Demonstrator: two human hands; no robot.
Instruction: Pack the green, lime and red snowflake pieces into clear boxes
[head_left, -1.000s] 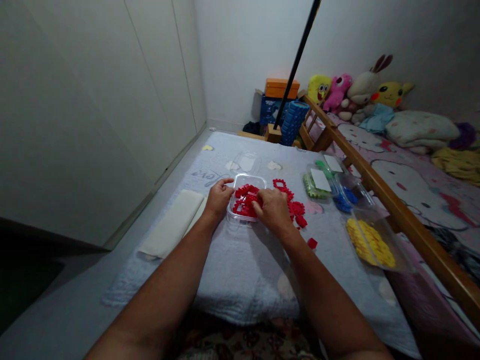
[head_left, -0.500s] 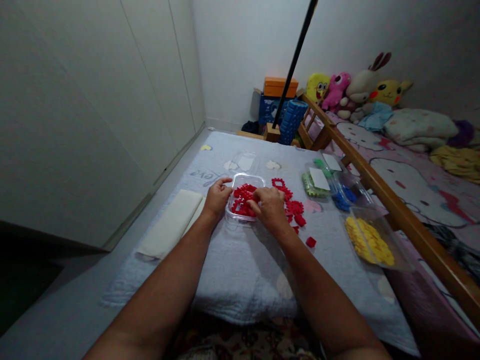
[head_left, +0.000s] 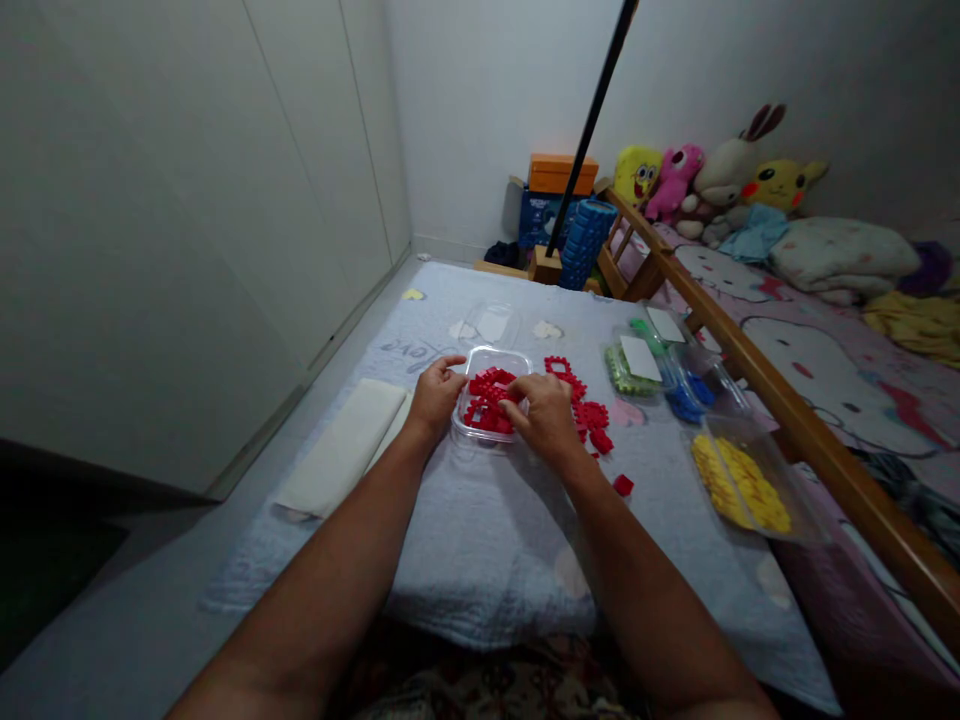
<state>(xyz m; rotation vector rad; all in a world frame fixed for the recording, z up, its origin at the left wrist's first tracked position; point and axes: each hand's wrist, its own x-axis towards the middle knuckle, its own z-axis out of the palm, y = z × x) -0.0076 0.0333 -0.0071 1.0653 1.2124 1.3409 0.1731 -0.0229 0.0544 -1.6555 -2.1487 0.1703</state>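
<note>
A clear plastic container (head_left: 487, 436) stands on the cloth-covered table, with several red plastic building pieces (head_left: 489, 384) inside. My left hand (head_left: 436, 396) grips its left rim, thumb and fingers at the wall. Over the right side of the container, my right hand (head_left: 546, 408) has its fingers pinched at a red piece among the others; the fingers partly hide it. To the right of that hand lies a loose pile of red toothed pieces and frames (head_left: 595, 415). One small red block (head_left: 623, 485) lies apart, nearer to me.
A clear lid (head_left: 493, 324) lies behind the container. Folded cream cloth (head_left: 345, 445) is at the left. At the right are boxes of green pieces (head_left: 634, 365) and blue pieces (head_left: 690, 397), and a bag of yellow pieces (head_left: 739, 485). A wooden bed rail (head_left: 739, 355) borders that side.
My right hand has shifted very slightly, its fingers still pinched over the container. My left hand stays on the rim. The view has moved a touch.
</note>
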